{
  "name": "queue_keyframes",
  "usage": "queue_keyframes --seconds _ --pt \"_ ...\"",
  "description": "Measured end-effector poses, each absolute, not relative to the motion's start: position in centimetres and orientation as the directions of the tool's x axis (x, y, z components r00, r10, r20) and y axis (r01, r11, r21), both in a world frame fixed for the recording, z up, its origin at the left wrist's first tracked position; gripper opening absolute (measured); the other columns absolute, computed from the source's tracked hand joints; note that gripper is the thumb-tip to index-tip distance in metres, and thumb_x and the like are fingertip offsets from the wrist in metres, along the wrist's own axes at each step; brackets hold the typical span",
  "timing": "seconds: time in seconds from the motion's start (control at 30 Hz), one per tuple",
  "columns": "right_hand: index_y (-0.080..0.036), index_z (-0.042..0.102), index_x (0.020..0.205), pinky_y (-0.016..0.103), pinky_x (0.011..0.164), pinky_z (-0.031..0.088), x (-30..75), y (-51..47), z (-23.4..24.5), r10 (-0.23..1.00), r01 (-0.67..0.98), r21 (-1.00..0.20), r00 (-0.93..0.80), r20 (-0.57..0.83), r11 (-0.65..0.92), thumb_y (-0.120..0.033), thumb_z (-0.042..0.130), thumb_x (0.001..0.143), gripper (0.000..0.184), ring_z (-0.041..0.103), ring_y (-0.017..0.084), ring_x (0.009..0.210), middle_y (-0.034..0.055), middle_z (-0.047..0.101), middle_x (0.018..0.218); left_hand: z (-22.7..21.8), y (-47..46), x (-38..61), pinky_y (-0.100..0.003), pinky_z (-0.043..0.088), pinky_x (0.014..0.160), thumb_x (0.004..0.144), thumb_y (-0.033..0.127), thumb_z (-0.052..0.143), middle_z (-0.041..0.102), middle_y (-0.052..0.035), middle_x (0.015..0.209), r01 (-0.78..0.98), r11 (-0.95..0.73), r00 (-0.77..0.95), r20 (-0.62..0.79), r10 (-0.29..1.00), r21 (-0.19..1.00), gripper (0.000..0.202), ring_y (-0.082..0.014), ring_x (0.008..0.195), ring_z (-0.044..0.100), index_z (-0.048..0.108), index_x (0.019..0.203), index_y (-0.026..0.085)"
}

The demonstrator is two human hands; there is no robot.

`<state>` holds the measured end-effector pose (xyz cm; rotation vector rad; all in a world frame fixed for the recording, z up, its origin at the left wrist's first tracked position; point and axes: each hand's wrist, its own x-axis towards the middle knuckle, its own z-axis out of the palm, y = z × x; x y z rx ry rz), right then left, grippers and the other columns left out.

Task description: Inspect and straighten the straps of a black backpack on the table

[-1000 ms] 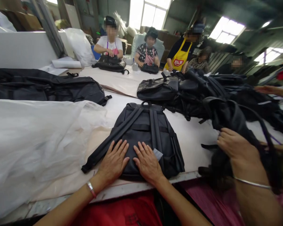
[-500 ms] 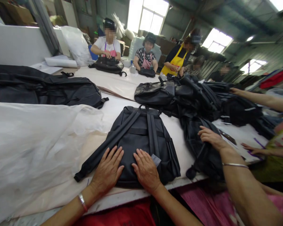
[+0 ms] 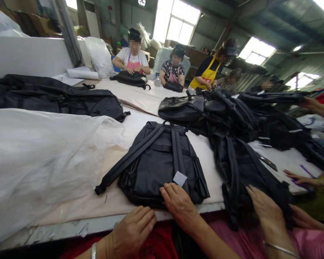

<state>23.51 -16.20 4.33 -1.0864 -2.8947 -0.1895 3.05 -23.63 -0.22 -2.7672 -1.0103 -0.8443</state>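
A black backpack (image 3: 156, 162) lies straps-up on the white table (image 3: 140, 97), its bottom at the near edge. One shoulder strap (image 3: 124, 166) trails off to the left, and a small white tag (image 3: 179, 178) sits near its lower right. My right hand (image 3: 178, 203) rests on the bag's bottom edge, fingers laid flat and holding nothing. My left hand (image 3: 131, 230) is off the bag, at the table's front edge below it, fingers loosely extended and empty.
A co-worker's hand with a bangle (image 3: 261, 208) presses another black backpack (image 3: 243, 169) just right of mine. A heap of black bags (image 3: 226, 108) lies behind it. White plastic sheeting (image 3: 43, 158) covers the left; more black bags (image 3: 56, 97) lie beyond. Several people sit at the far end.
Both my hands slid back toward me along the backpack: the left has come off it to the table edge, the right stops at its bottom edge. The co-worker laid a backpack flat beside mine.
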Motion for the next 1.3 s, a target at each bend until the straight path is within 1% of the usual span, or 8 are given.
queue_keyframes --seconds 0.17,0.37,0.53,0.63,0.97,1.07,1.17,1.3 --pt "-0.017 0.057 0.105 0.033 0.08 0.046 23.9 -15.2 5.4 0.689 0.689 -0.042 -0.716 0.115 0.723 -0.011 0.048 0.09 0.019 0.054 0.021 0.09 0.0063 0.059 0.095 -2.3 -23.3 4.7 -0.043 0.036 0.108 0.09 0.018 0.046 0.044 -0.0134 0.143 0.716 -0.694 0.648 0.298 0.701 0.075 0.055 -0.0277 0.131 0.041 0.032 0.143 0.01" --pt "-0.02 0.057 0.099 0.029 0.08 0.043 23.9 -14.7 7.6 0.747 0.718 -0.208 -0.647 0.15 0.664 -0.012 0.053 0.087 0.015 0.053 0.019 0.091 0.0032 0.058 0.094 -3.2 -23.1 5.5 -0.05 0.015 0.116 0.086 0.036 0.06 0.024 -0.0138 0.154 0.779 -0.612 0.572 0.248 0.782 0.135 0.077 -0.0297 0.142 0.016 0.019 0.148 0.018" --pt "-0.019 0.057 0.095 0.029 0.079 0.041 23.8 -15.2 8.0 0.759 0.729 -0.215 -0.636 0.14 0.65 -0.01 0.053 0.087 0.013 0.052 0.019 0.09 0.0034 0.058 0.092 -2.9 -22.1 5.4 -0.045 0.015 0.115 0.085 0.058 0.052 0.026 -0.0154 0.153 0.78 -0.599 0.555 0.242 0.795 0.179 0.084 -0.03 0.142 0.018 0.017 0.149 0.015" --pt "-0.019 0.057 0.095 0.03 0.079 0.04 23.7 -15.6 7.4 0.758 0.731 -0.209 -0.642 0.111 0.649 -0.009 0.053 0.087 0.014 0.052 0.02 0.09 0.0034 0.057 0.092 -2.7 -21.7 5.5 -0.042 0.021 0.113 0.087 0.059 0.048 0.027 -0.0155 0.152 0.781 -0.58 0.533 0.236 0.812 0.231 0.081 -0.0288 0.139 0.025 0.019 0.148 0.015" --pt "-0.019 0.056 0.096 0.032 0.079 0.042 23.8 -16.8 4.6 0.761 0.748 -0.15 -0.646 0.057 0.646 -0.014 0.051 0.089 0.01 0.051 0.021 0.089 0.0047 0.056 0.093 -4.3 -20.9 5.7 -0.043 0.04 0.101 0.086 0.038 0.061 0.05 -0.0114 0.137 0.787 -0.516 0.464 0.227 0.856 0.338 0.057 -0.0297 0.122 0.048 0.04 0.136 0.019" --pt "-0.018 0.052 0.114 0.034 0.086 0.042 24.4 -17.1 3.8 0.721 0.718 -0.069 -0.691 0.057 0.693 -0.014 0.055 0.088 0.027 0.051 0.022 0.098 0.0072 0.057 0.109 -4.6 -20.7 5.5 -0.042 0.044 0.098 0.086 0.029 0.063 0.057 -0.0095 0.127 0.765 -0.553 0.503 0.229 0.833 0.331 0.049 -0.0288 0.116 0.053 0.045 0.13 0.018" --pt "-0.017 0.046 0.128 0.039 0.093 0.039 25.2 -17.0 3.4 0.701 0.709 0.095 -0.705 0.103 0.699 -0.016 0.058 0.087 0.043 0.047 0.027 0.112 0.0121 0.051 0.127 -4.1 -20.2 5.3 -0.04 0.045 0.096 0.085 0.026 0.064 0.059 -0.0109 0.125 0.746 -0.594 0.536 0.259 0.804 0.302 0.05 -0.0282 0.113 0.056 0.045 0.129 0.016" --pt "-0.017 0.053 0.115 0.035 0.079 0.04 25.8 -15.7 4.7 0.761 0.757 0.208 -0.644 0.082 0.619 -0.013 0.052 0.089 0.027 0.053 0.024 0.092 0.0098 0.059 0.102 -2.8 -19.5 5.1 -0.038 0.049 0.089 0.084 0.035 0.065 0.061 -0.0115 0.118 0.752 -0.601 0.54 0.267 0.798 0.273 0.052 -0.0273 0.105 0.06 0.044 0.128 0.014"
